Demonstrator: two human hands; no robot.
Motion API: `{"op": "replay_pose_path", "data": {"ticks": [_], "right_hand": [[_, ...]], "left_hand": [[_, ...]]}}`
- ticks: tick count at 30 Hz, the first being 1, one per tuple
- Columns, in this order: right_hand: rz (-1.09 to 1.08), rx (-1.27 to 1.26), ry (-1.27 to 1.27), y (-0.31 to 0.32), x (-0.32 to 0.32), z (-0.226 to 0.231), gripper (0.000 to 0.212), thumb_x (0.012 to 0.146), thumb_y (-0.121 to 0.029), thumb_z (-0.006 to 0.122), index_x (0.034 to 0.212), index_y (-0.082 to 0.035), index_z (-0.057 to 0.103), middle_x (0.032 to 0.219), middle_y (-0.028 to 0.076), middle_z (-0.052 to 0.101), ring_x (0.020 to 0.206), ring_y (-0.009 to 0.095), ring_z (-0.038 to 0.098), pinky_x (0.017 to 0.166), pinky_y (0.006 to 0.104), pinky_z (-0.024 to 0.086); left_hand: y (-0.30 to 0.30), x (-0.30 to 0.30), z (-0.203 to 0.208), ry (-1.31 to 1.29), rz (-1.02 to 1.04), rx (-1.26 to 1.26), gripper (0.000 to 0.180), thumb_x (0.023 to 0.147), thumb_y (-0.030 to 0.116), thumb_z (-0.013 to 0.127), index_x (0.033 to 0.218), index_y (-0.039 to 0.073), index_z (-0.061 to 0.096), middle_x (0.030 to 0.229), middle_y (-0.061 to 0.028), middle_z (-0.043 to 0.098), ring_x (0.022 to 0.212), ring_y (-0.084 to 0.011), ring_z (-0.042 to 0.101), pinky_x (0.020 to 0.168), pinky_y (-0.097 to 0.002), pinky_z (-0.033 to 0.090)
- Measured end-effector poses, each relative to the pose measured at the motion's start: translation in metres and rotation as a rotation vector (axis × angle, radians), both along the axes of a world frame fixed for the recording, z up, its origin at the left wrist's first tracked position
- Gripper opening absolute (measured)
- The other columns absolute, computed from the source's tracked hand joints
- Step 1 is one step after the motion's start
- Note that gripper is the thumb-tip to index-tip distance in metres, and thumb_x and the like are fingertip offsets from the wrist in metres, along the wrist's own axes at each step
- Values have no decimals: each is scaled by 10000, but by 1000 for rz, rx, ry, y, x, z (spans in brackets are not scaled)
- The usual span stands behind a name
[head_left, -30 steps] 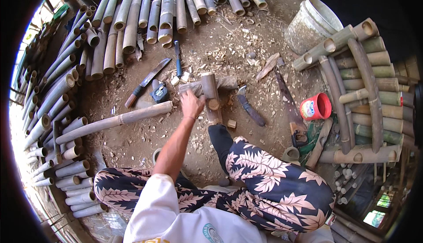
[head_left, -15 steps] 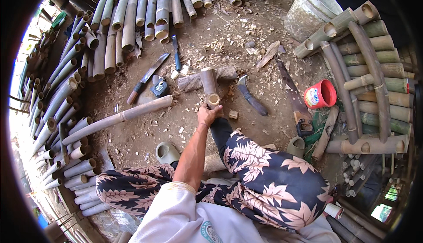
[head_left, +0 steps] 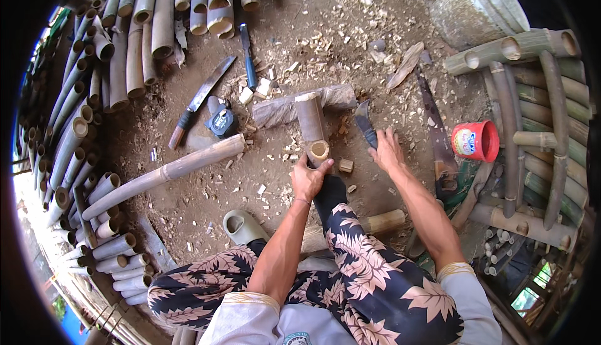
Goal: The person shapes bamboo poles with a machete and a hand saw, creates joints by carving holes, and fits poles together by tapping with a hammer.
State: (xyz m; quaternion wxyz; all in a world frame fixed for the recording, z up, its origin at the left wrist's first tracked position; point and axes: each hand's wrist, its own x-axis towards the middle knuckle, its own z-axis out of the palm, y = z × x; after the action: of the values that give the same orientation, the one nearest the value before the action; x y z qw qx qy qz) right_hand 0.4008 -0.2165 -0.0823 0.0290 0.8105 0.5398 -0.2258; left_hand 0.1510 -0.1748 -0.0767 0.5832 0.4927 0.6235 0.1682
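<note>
My left hand (head_left: 308, 179) is closed around the near end of a short bamboo piece (head_left: 311, 123). That piece rests across a rough wooden log (head_left: 275, 112) on the ground, its hollow cut end facing me. To the right, my right hand (head_left: 389, 151) has its fingers on the handle of a curved-blade knife (head_left: 363, 119). Most of the handle is hidden under the hand, and the blade points away from me. A small wood block (head_left: 346, 165) lies between my hands.
At left lie a machete (head_left: 210, 85), a blue-handled chisel (head_left: 248, 63), a tape measure (head_left: 223, 121) and a long bamboo pole (head_left: 166, 175). Rightward are a handsaw (head_left: 436, 129), a red tub (head_left: 477, 141), a whitish bucket (head_left: 479, 10) and a bamboo frame (head_left: 523, 220). Bamboo stacks (head_left: 128, 63) line the left.
My right hand has come into view and reached the curved knife's handle. My left hand keeps its hold on the bamboo piece. The view has shifted slightly.
</note>
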Motion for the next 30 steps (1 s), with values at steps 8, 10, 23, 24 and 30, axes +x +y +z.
{"op": "replay_pose_path", "data": {"ticks": [8,10,23,24,30], "right_hand": [[-195,-374,268,32,-5,88,721,815,-141,632,1468,-74,334,956,173,635,852,393,632,774,461,511],[-66,-202,362,13,15,98,679,827,-138,623,1452,-84,365,951,173,657,837,377,660,751,465,511],[1046,-298,65,91,-44,120,348,799,-187,636,1096,-10,596,851,124,676,786,256,706,675,358,546],[1073,-313,0,95,-45,115,345,805,-191,632,1088,3,601,859,126,682,792,256,706,674,354,544],[926,-529,356,99,-36,101,395,807,-281,659,1117,-43,600,867,147,704,672,319,694,582,435,544]], "left_hand": [[6,-3,8,30,-7,59,672,765,366,826,1234,-54,592,1075,-188,705,975,-251,680,878,-358,519],[-1,-2,9,188,-36,212,717,765,388,827,1265,-54,566,1071,-164,684,973,-250,659,875,-359,516],[-20,76,50,-1187,691,-1181,772,918,725,398,1412,133,444,1440,-70,473,1331,-260,430,1135,-466,292],[-13,82,48,-1197,754,-1156,761,919,719,403,1419,146,440,1469,-66,458,1366,-255,400,1149,-471,272],[-39,57,20,-1379,779,-1114,545,1011,480,473,1421,120,468,1117,-102,632,977,-191,623,813,-408,507]]}}
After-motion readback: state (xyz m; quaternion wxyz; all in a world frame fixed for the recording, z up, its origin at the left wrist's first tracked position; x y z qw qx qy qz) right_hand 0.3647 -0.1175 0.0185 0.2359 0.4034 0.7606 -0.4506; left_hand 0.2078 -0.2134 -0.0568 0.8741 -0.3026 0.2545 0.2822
